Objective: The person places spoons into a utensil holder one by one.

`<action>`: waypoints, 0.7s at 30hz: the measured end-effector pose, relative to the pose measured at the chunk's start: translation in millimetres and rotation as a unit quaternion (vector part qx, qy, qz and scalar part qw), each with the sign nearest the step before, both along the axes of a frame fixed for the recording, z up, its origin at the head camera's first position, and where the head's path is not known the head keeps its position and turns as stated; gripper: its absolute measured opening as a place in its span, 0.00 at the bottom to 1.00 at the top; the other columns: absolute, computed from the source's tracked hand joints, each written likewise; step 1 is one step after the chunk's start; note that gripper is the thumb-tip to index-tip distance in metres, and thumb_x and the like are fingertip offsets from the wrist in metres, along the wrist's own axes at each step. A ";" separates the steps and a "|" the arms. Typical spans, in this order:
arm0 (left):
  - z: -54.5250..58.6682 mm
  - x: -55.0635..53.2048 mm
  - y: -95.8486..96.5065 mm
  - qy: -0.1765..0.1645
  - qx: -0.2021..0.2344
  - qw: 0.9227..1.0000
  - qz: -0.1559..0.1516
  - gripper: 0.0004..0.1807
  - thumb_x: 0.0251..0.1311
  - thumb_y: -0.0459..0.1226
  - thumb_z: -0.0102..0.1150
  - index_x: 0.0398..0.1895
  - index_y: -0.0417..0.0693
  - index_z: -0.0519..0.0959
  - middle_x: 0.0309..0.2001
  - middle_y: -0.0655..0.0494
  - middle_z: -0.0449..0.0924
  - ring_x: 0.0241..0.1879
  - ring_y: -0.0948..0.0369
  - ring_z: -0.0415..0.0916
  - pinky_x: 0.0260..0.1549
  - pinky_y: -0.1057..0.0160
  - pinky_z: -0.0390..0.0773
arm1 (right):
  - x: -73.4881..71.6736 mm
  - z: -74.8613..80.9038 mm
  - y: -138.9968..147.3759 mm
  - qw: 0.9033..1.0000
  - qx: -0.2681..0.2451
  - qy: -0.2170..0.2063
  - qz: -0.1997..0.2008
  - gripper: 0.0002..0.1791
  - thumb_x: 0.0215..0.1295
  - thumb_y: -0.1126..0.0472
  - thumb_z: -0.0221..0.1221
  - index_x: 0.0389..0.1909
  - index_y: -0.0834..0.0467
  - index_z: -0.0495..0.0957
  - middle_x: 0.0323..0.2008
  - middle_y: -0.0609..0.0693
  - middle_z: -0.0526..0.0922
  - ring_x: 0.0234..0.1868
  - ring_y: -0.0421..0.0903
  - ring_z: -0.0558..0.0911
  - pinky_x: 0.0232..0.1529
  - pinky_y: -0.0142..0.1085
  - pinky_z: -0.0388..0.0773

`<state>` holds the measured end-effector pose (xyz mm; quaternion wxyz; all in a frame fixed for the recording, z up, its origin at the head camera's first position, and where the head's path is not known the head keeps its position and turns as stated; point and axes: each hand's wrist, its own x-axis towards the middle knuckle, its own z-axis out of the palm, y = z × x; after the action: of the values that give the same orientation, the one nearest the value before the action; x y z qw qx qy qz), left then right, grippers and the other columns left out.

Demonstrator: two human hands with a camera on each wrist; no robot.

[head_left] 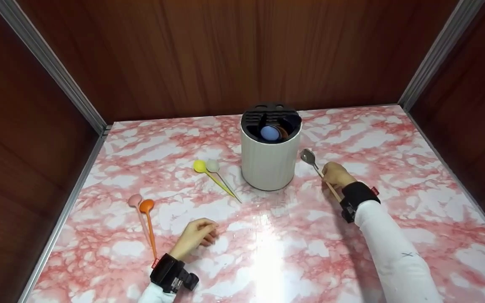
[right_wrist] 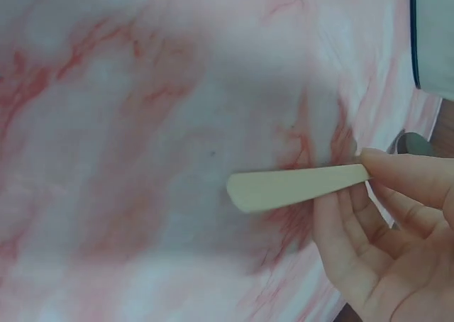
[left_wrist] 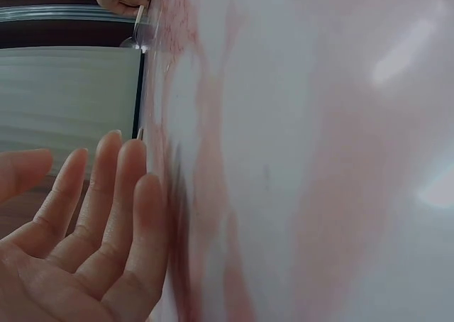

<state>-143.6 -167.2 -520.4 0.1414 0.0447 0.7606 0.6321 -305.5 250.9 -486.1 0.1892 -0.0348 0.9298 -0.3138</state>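
My right hand (head_left: 337,174) pinches the pale handle (right_wrist: 298,186) of a spoon between thumb and fingers, close over the table. The spoon's grey metal bowl (head_left: 307,156) points away, toward the right side of a white ribbed utensil holder (head_left: 269,166). In the right wrist view the wide handle end sticks out past the fingertips. My left hand (head_left: 195,237) rests on the table at the front left, holding nothing, its fingers loosely bent. The left wrist view shows that palm and fingers (left_wrist: 117,215) beside the tabletop, with the holder (left_wrist: 64,95) beyond.
The holder's black slotted top (head_left: 263,115) contains several utensils, one with a blue round end (head_left: 270,133). Left of it lie a yellow spoon (head_left: 200,166) and a pale grey one (head_left: 213,165). Farther left are a pink spoon (head_left: 135,200) and an orange spoon (head_left: 146,205). Wooden walls enclose the table.
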 end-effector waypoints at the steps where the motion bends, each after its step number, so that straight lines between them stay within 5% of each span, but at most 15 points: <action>1: 0.4 0.2 0.3 -0.003 0.002 1.000 0.002 0.16 0.69 0.33 0.51 0.45 0.22 0.74 0.30 0.51 0.80 0.25 0.63 0.77 0.25 0.69 0.79 | 0.8 -0.3 1.2 1.000 -0.011 0.006 -0.002 0.06 0.58 0.75 0.55 0.36 0.75 0.71 0.29 0.61 0.77 0.25 0.46 0.79 0.25 0.35 0.81; 7: 1.8 1.3 1.4 -0.015 0.011 1.000 0.009 0.16 0.70 0.34 0.51 0.45 0.22 0.73 0.30 0.50 0.80 0.25 0.63 0.77 0.26 0.68 0.80 | 5.9 1.0 8.1 0.996 -0.084 0.040 -0.016 0.08 0.57 0.75 0.56 0.37 0.76 0.71 0.26 0.56 0.77 0.22 0.40 0.77 0.22 0.31 0.79; 12: 2.6 2.1 1.0 -0.013 0.011 1.000 0.005 0.17 0.70 0.34 0.51 0.46 0.21 0.73 0.30 0.50 0.80 0.24 0.62 0.77 0.26 0.67 0.80 | 9.1 8.7 11.2 0.991 -0.092 0.096 -0.010 0.10 0.58 0.74 0.58 0.39 0.77 0.72 0.27 0.63 0.80 0.23 0.39 0.77 0.24 0.27 0.73; 21: 3.7 1.2 1.8 -0.005 0.001 1.000 0.002 0.16 0.69 0.33 0.51 0.46 0.22 0.73 0.30 0.49 0.81 0.24 0.63 0.77 0.25 0.68 0.79 | 10.8 25.7 12.3 0.985 -0.138 0.103 -0.030 0.12 0.62 0.74 0.56 0.44 0.78 0.70 0.28 0.61 0.79 0.22 0.39 0.76 0.25 0.32 0.79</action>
<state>-142.4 -165.4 -516.7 0.1440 0.0402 0.7591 0.6336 -294.7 263.2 -460.4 0.0764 -0.0645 0.8924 -0.4399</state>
